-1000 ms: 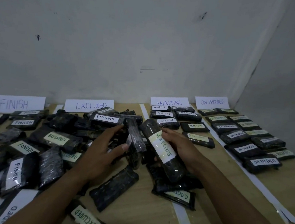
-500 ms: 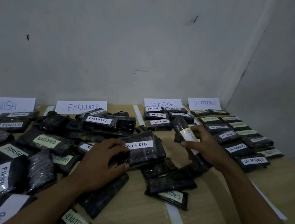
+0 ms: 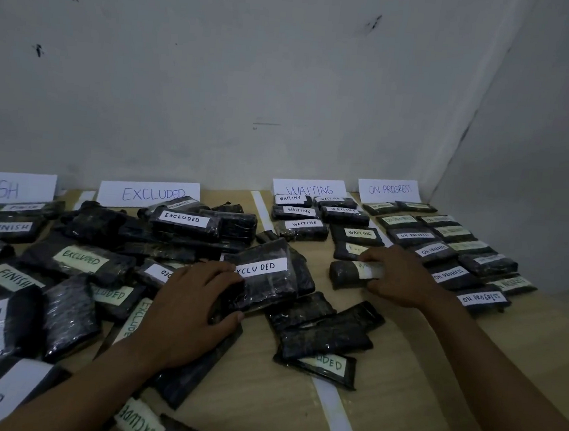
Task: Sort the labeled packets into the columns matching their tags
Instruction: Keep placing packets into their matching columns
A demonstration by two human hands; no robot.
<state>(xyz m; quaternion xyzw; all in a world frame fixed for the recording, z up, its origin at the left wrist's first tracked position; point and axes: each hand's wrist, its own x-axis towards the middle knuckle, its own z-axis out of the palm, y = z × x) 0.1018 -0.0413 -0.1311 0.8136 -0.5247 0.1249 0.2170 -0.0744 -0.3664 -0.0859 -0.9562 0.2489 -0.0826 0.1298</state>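
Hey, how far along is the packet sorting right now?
Perhaps halfway. Done: the ON PROGRESS column is filled in neat rows, and several packets line up under the WAITING sign. In hand: the right hand holds a waiting packet at that column's near end; the left hand grips an EXCLUDED packet. Left: the mixed FINISH and EXCLUDED pile, plus dark packets by the tape strip.

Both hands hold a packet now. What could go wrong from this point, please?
1. The right hand covers most of the label on its packet; only "WA" shows, so a misread is possible.
2. The left hand grips an EXCLUDED packet atop a loose pile; pulling it may push the label-down packets lying across the white divider strip into the wrong column.
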